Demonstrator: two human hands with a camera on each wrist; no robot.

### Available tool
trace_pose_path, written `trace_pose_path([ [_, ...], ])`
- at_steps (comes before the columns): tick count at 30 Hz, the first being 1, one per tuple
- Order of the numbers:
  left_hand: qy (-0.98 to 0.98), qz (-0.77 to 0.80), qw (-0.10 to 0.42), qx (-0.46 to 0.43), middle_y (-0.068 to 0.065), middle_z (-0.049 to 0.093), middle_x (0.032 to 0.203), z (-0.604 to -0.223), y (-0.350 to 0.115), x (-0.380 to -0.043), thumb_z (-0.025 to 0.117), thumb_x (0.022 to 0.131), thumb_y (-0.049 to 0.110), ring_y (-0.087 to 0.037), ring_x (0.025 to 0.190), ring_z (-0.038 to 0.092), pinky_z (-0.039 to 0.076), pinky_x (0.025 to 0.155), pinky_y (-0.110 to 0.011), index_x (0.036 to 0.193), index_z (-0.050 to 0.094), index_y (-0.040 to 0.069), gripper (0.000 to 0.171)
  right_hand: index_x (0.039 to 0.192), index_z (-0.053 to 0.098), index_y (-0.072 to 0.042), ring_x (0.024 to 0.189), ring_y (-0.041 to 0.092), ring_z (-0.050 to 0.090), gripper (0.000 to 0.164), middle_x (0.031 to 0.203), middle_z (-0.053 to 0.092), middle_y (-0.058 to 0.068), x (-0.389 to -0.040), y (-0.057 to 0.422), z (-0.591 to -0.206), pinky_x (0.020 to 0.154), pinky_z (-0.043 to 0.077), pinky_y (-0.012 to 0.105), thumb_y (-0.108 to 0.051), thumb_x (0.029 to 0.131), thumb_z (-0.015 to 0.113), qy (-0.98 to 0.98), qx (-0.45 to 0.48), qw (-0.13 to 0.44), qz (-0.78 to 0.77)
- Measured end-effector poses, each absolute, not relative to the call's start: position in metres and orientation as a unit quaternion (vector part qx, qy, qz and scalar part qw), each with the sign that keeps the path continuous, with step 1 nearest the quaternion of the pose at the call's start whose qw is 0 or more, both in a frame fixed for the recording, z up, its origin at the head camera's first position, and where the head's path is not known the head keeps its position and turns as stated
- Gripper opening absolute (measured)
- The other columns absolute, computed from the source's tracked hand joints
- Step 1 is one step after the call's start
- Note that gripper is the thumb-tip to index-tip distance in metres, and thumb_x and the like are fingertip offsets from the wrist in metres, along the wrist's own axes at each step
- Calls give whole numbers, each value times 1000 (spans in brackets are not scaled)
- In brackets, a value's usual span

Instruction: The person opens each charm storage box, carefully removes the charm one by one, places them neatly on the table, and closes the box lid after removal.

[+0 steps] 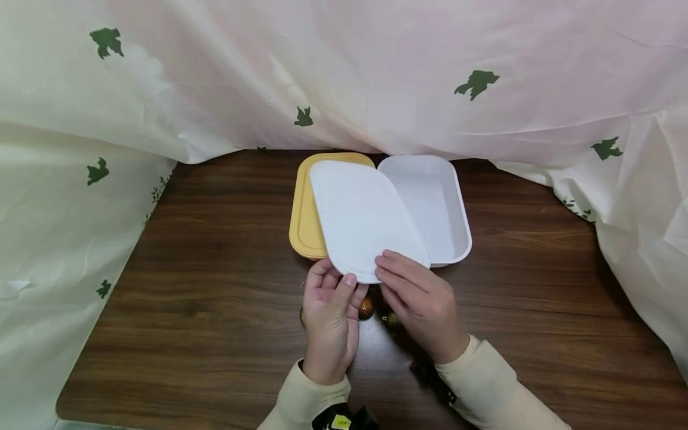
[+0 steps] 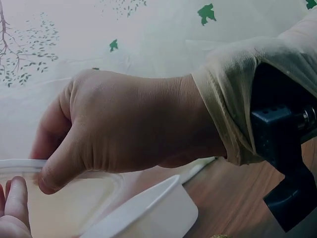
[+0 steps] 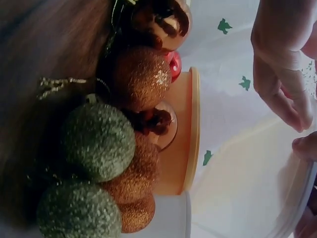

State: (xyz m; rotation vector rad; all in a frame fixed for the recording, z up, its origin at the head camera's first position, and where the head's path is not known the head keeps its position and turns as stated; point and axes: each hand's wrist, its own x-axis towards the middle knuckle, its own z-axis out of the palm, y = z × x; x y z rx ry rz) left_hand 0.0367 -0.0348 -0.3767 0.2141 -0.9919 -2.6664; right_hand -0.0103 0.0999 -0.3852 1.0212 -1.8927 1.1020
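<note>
A flat white lid (image 1: 365, 218) with rounded corners is held up at its near end, overlapping the two boxes behind it. My left hand (image 1: 330, 316) pinches the near-left edge, thumb on top and fingers underneath. At the near-right edge my right hand (image 1: 419, 301) grips the lid, fingers on its upper face and the thumb side below the edge. Behind the lid stand an uncovered white box (image 1: 451, 233) on the right and a box with a yellow lid (image 1: 303, 221) on the left.
Under and between the hands lie several Christmas baubles: glittery green ones (image 3: 98, 141), glittery copper ones (image 3: 141, 79), a shiny copper one (image 3: 166, 22) and a red one (image 3: 174, 64). The dark wooden table (image 1: 204, 263) meets a pale curtain (image 1: 365, 77) with green birds behind the boxes.
</note>
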Motion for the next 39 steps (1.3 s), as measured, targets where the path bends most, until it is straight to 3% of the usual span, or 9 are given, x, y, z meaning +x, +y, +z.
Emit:
trace_pose_path([
  [11, -367, -923, 113, 37, -9, 65, 108, -378, -32, 27, 66, 95, -1, -18, 99, 67, 57, 92, -31, 117, 55, 4, 26, 88, 76, 11, 98, 31, 73, 19, 95, 73, 25, -14, 105, -383, 91, 57, 32, -6, 94, 71, -664, 347, 416, 515],
  [16, -389, -914, 94, 68, -18, 66, 119, -387, -34, 18, 61, 98, 0, -24, 107, 68, 56, 94, -33, 122, 56, -2, 25, 83, 72, 18, 93, 31, 74, 12, 92, 73, 28, -13, 107, -384, 85, 59, 30, 8, 82, 77, -610, 248, 425, 621],
  [22, -409, -904, 74, 97, -23, 53, 139, -397, -29, 0, 55, 98, -6, -33, 130, 54, 48, 106, -34, 142, 41, -10, 47, 85, 67, 25, 79, 22, 73, 16, 92, 74, 21, -7, 110, -384, 69, 60, 23, 24, 71, 76, -523, 73, 401, 748],
  [25, -409, -903, 71, 112, -23, 47, 146, -399, -24, -8, 54, 98, -7, -34, 137, 47, 44, 110, -34, 148, 36, -8, 52, 90, 64, 28, 72, 22, 69, 19, 91, 73, 25, -4, 110, -382, 62, 58, 24, 30, 72, 71, -454, 33, 389, 801],
  [31, -405, -905, 69, 115, -23, 43, 151, -397, -15, -21, 51, 99, -7, -29, 139, 45, 42, 110, -34, 151, 32, -7, 55, 93, 61, 31, 72, 24, 66, 17, 89, 70, 29, 3, 107, -374, 64, 61, 30, 34, 76, 61, -349, 22, 365, 863],
  [39, -403, -903, 106, 107, -20, 57, 138, -398, -12, -28, 58, 97, -7, -30, 126, 58, 51, 101, -36, 146, 45, -3, 51, 87, 59, 27, 65, 20, 67, 10, 84, 67, 23, 14, 100, -376, 57, 60, 26, 33, 80, 58, -317, 20, 332, 888],
])
